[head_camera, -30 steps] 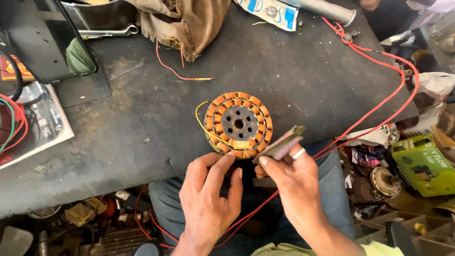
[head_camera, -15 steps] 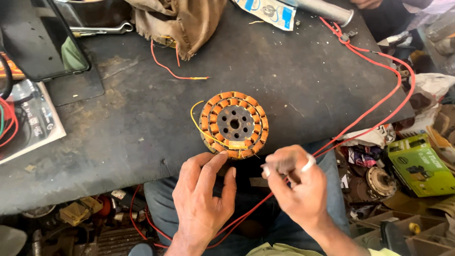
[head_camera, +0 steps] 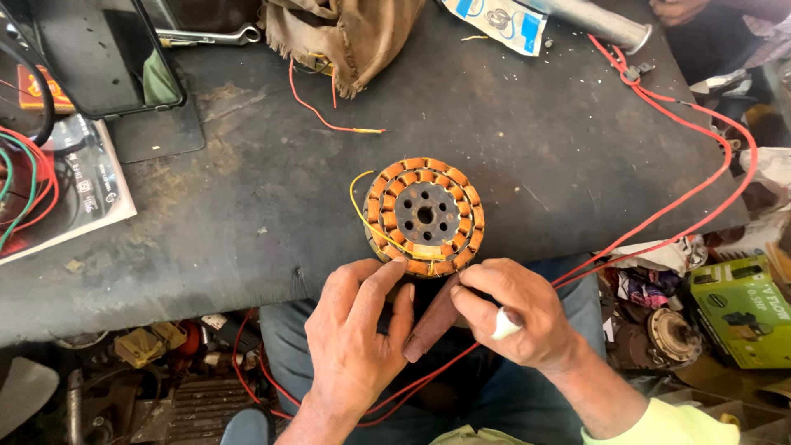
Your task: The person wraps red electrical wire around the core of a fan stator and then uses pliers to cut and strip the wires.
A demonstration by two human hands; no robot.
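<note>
The round stator [head_camera: 424, 216] lies flat on the dark table [head_camera: 247, 214], just ahead of both sets of fingers. Its copper-orange coils look fully wound around the grey holed hub; a yellow lead loops off its side away from the right hand. The left hand [head_camera: 358, 330] touches its near edge, fingers loosely spread. The right hand [head_camera: 519, 317] has fingers pinched on a brown flat strip [head_camera: 432, 325], so work at the near rim seems unfinished.

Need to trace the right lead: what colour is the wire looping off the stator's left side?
Yellow; the looping wire on the stator shows best in the head view.
</note>
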